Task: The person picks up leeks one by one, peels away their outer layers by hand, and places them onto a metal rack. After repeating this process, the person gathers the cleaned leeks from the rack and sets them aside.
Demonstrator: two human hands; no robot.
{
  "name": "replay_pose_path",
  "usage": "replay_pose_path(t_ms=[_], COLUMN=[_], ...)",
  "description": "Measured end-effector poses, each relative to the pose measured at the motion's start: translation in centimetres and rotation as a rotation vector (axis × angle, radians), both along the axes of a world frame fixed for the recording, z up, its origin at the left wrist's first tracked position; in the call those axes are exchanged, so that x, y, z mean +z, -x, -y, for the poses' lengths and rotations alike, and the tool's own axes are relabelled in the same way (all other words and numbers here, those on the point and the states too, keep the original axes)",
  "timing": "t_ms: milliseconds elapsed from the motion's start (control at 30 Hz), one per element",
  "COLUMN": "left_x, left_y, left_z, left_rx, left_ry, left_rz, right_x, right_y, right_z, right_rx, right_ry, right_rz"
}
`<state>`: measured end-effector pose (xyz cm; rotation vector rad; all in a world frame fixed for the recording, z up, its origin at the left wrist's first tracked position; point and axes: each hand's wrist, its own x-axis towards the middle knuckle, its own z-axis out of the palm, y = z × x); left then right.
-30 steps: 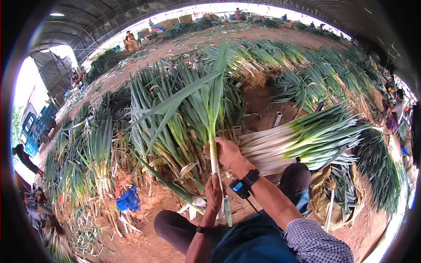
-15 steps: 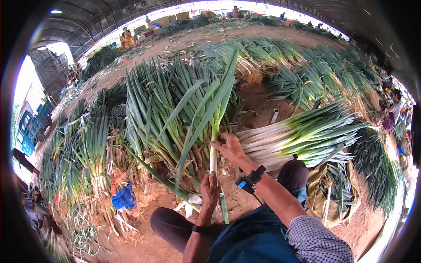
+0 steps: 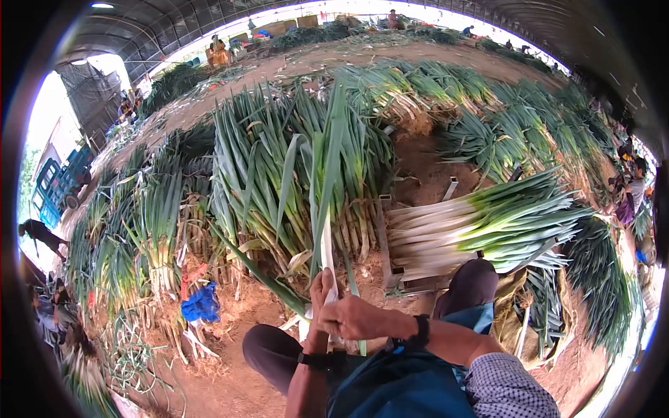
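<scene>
One long green onion [image 3: 327, 240] stands upright before me, white at the stalk with green leaves rising over the pile behind. My left hand [image 3: 320, 299] is closed around its lower white part. Just to the right, my right hand [image 3: 364, 319] is closed in front of the stalk's lower end. What its fingers pinch, if anything, is hidden. Behind the stalk leans a big pile of untrimmed green onions [image 3: 258, 174]. To the right, clean white-stalked green onions [image 3: 446, 226] lie stacked on a metal frame [image 3: 385, 244].
A blue cloth [image 3: 201, 304] lies on the soil at left, near loose roots and peelings [image 3: 139, 355]. Sacking [image 3: 507, 313] with green leaves lies by my right knee. More onion heaps [image 3: 509, 136] spread at the back right. A blue cart [image 3: 59, 182] stands far left.
My right hand has moved down the stalk from its upper part to beside my left hand, and its fingers are now curled. More of the stalk shows white. The view has shifted slightly.
</scene>
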<state>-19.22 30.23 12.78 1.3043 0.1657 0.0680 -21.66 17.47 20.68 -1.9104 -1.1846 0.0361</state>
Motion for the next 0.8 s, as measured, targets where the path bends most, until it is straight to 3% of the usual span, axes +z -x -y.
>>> replay_pose_path(t_ms=[67,167,200,233,300,400,433,600,733,800], left_x=[0.4,0.1,1.2,2.6,6.8,15.1,17.4,28.1,32.8,35.3], left_y=[-0.8,-2.0,-2.3,-2.5,-3.0,-3.6,-3.9,-1.4,0.4,2.2], left_z=[-1.8,-4.0,-4.7,-6.4,-9.5,-14.6,-16.1,-19.8,-22.2,-21.7], left_rx=[-0.023,0.056,0.229,0.362,0.445,0.417,0.476,0.398,0.474,0.386], left_ry=[-0.048,-0.16,-0.451,-0.925,-1.269,-1.689,-1.855,-2.195,-2.305,-2.323], left_rz=[-0.03,0.121,0.157,0.272,0.249,0.445,0.639,0.778,0.854,0.822], right_x=[1.0,3.4,3.5,3.7,4.7,7.9,9.1,14.2,13.3,13.9], right_y=[0.6,0.2,-0.2,-0.6,-1.0,-0.6,-0.3,0.2,-2.7,-4.7], right_z=[0.0,2.1,3.1,4.0,5.1,5.4,5.4,5.9,6.2,6.0], right_rx=[0.037,-0.014,-0.049,-0.088,-0.056,0.025,0.061,0.139,0.052,-0.043], right_ry=[0.006,0.086,0.177,0.267,0.202,0.125,0.102,0.144,-0.073,-0.125], right_rz=[-0.031,-0.072,-0.025,0.025,-0.049,-0.134,-0.16,-0.174,0.031,0.159])
